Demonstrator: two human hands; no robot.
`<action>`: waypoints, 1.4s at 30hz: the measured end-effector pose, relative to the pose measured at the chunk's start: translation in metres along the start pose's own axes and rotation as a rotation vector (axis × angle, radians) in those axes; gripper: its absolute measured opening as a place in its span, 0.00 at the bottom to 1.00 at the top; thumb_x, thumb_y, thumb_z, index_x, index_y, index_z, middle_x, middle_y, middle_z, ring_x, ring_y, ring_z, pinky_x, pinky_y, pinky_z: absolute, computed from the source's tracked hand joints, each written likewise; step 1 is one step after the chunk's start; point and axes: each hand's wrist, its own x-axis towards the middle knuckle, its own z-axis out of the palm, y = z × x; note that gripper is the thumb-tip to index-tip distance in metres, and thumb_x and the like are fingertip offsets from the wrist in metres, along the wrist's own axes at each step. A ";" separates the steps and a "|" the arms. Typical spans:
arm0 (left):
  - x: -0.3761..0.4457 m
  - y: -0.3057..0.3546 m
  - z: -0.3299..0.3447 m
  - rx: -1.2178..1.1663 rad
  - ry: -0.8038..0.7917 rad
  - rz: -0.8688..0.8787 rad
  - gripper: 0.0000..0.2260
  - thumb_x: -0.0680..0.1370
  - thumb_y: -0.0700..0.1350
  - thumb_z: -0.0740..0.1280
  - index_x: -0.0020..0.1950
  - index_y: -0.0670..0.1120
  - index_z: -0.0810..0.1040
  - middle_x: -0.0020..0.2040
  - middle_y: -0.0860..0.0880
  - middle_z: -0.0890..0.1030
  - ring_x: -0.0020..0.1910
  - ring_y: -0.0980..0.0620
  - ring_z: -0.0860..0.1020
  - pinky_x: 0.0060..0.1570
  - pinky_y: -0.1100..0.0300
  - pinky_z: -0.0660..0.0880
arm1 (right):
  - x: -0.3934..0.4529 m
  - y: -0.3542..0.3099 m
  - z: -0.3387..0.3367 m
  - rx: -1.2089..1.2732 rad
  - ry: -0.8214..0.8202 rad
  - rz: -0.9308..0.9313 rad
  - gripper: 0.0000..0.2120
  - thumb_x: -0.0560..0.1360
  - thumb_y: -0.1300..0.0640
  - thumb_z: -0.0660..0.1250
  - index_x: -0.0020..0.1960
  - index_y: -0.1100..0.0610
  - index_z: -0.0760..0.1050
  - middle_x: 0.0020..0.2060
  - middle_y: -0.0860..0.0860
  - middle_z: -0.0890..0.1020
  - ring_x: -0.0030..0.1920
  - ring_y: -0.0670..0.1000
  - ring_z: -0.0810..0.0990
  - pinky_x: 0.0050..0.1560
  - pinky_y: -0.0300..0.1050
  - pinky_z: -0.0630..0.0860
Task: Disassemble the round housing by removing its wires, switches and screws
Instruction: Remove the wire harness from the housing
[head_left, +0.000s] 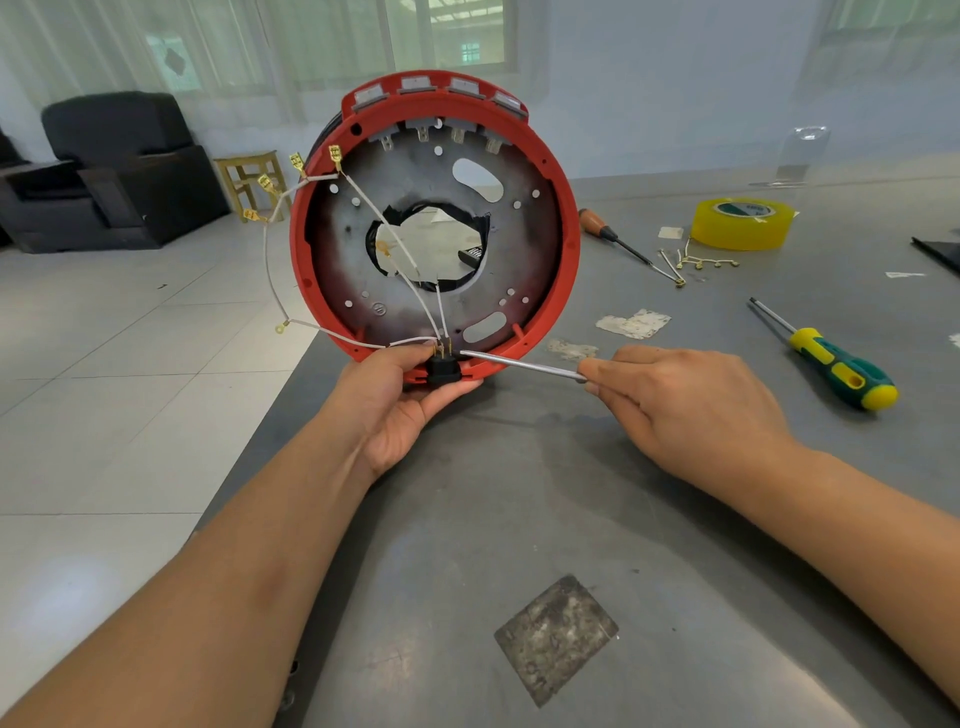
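1. head view showed the round housing (434, 223), red-rimmed, standing on edge near the left edge of the grey table (545, 493), its open face toward the camera.
2. left hand (397, 402) cupped the housing's lowest rim from below, thumb and fingers curled around the black switch (443, 370) seated there.
3. right hand (685, 405) pinched a thin metal tool shaft (519, 366) between its fingers, the tip touching the switch terminals from the right.
4. white wires (395, 244) ran from the switch up across the grey inner plate; others looped out past the left rim over the floor, ending in loose brass connectors (297, 165).
5. table surface near the camera lay bare apart from a dark rough patch (556, 639).
6. right of the housing, well apart, lay a green-and-yellow screwdriver (831, 364); farther off, an orange-handled screwdriver (613, 236), a yellow tape roll (740, 223) and removed wire pieces (698, 262) just beside it.
7. paper scraps (634, 323) sat between the housing and the green screwdriver.
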 end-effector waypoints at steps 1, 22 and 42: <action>0.000 0.000 0.000 -0.006 -0.001 0.001 0.06 0.83 0.31 0.65 0.58 0.32 0.79 0.49 0.34 0.87 0.47 0.35 0.88 0.36 0.45 0.85 | 0.000 -0.001 0.000 0.017 0.002 0.007 0.22 0.83 0.43 0.49 0.65 0.44 0.78 0.51 0.43 0.82 0.46 0.57 0.83 0.33 0.49 0.78; 0.004 -0.004 0.001 0.018 0.012 0.082 0.06 0.81 0.30 0.67 0.58 0.35 0.80 0.41 0.39 0.88 0.40 0.41 0.89 0.35 0.48 0.85 | -0.001 0.008 0.000 0.073 0.095 0.086 0.14 0.83 0.47 0.59 0.62 0.45 0.81 0.44 0.44 0.82 0.41 0.54 0.82 0.30 0.47 0.75; 0.002 -0.007 0.003 0.011 -0.007 0.112 0.06 0.81 0.31 0.68 0.57 0.36 0.80 0.43 0.40 0.89 0.43 0.42 0.89 0.39 0.47 0.86 | -0.002 0.056 0.001 0.026 -0.197 -0.018 0.14 0.82 0.46 0.61 0.64 0.40 0.81 0.57 0.42 0.81 0.55 0.50 0.81 0.52 0.49 0.78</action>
